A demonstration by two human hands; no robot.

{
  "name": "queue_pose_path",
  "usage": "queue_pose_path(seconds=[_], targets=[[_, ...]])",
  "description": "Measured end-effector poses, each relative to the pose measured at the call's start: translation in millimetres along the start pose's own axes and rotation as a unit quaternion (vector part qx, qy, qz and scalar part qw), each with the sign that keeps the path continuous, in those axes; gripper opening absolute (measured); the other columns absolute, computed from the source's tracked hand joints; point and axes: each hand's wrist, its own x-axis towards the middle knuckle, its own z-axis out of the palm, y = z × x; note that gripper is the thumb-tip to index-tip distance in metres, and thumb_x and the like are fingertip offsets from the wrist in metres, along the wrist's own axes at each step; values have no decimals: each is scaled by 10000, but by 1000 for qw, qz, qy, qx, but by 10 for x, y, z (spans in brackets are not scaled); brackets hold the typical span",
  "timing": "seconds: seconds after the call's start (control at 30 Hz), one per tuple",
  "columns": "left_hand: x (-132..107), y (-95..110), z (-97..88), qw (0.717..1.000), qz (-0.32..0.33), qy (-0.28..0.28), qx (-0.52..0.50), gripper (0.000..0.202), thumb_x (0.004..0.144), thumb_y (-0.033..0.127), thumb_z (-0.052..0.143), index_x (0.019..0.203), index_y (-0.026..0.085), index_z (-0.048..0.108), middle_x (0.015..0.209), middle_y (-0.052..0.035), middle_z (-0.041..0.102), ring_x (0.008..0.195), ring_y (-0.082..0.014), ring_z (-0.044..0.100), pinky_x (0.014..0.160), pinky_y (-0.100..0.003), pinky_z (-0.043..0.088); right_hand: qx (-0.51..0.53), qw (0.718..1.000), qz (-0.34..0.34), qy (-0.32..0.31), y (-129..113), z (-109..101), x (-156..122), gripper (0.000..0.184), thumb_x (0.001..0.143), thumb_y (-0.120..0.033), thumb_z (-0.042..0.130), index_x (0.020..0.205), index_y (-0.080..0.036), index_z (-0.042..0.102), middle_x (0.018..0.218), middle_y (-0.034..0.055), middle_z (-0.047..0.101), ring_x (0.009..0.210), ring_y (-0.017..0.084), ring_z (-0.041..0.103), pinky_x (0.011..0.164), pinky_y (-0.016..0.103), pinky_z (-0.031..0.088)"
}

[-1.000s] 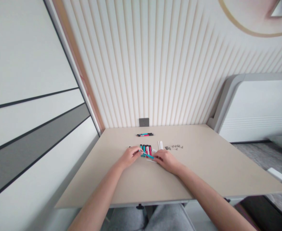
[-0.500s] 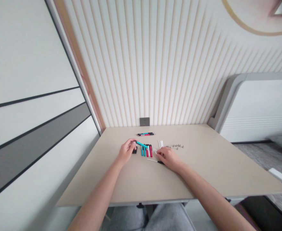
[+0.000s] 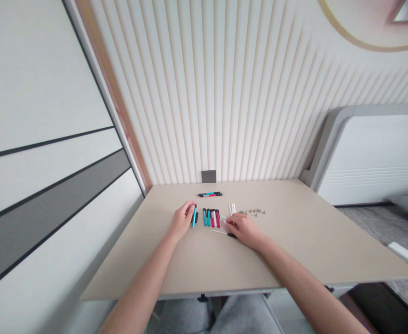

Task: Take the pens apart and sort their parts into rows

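Note:
My left hand is closed round a teal pen barrel with a black end. The barrel points toward me, over small black parts partly hidden by the hand. In the middle lies a row of teal barrels, red barrels and a white one, most with black ends. My right hand rests on the table with bent fingertips together at small clear pieces; whether one is pinched cannot be made out. Beneath that hand pokes a thin white rod with a black end.
Two assembled-looking pens lie farther back on the beige table. White thin tubes stand out beyond my right hand, with several small metal-coloured pieces to their right. A dark socket is on the ribbed wall.
My left hand has turned the teal barrel from slanting rightward over the row to pointing toward me, left of the row. My right hand has stayed nearly in place.

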Motion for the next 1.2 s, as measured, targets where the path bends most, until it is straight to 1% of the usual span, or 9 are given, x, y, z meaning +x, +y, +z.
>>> queue_pose_path(seconds=[0.13,0.3,0.47,0.57,0.7,0.8,1.0,1.1,1.2], targets=[[-4,-11,26,999,22,-16,43,362,948,436,430,1113,193,642,1002,-62,701,840,-190,646,765,-292,501,-2,1000,-2,-3,6,3,6,226,945,-294,481,896,-202,682,872,52,687,839,178,609,803,285,428],[-13,-39,67,993,72,-49,78,341,963,366,429,1201,201,609,1166,-83,653,988,-198,625,858,-307,487,-3,1000,0,-4,3,6,5,232,946,-300,482,899,-197,684,861,55,685,829,177,609,790,280,432],[-22,-34,120,970,131,-81,190,317,973,329,430,1210,210,603,1128,-92,642,1026,-218,602,907,-340,458,2,1000,-4,-5,2,7,3,241,947,-307,480,873,-195,680,841,50,680,805,169,604,768,266,429],[-29,-15,154,949,145,-84,267,319,976,338,432,1222,222,599,1070,-90,643,972,-222,605,871,-341,456,0,1000,-1,-6,6,10,6,235,944,-311,489,874,-193,679,840,49,680,800,168,603,762,265,425],[-26,-1,187,933,150,-83,317,328,984,345,417,1234,226,592,1025,-85,639,925,-217,607,818,-324,453,-5,1000,1,-7,1,6,8,235,945,-305,486,878,-193,681,846,52,682,809,172,603,775,272,424],[-17,-2,208,931,145,-75,326,324,981,352,425,1234,233,588,1028,-81,635,930,-215,606,807,-317,447,-18,1000,6,-4,-8,1,8,241,946,-301,480,881,-195,687,849,59,683,823,179,605,790,282,423],[-14,8,209,943,140,-64,295,283,981,312,420,1159,231,624,1022,-73,641,913,-203,602,806,-318,441,-41,999,8,-2,5,0,1,228,938,-311,499,872,-203,689,827,52,677,812,182,597,777,285,416],[-17,22,136,947,150,-58,278,281,984,281,399,1108,226,645,1021,-74,649,906,-200,598,801,-323,433,-52,999,16,-2,29,2,-6,213,928,-311,519,874,-206,696,836,57,674,845,192,596,800,295,412],[-20,42,19,950,165,-62,259,249,967,281,431,1006,224,671,989,-64,667,920,-210,589,811,-341,417,-61,998,21,-5,59,4,-12,185,914,-295,540,889,-213,704,861,57,672,879,199,596,826,303,409]])
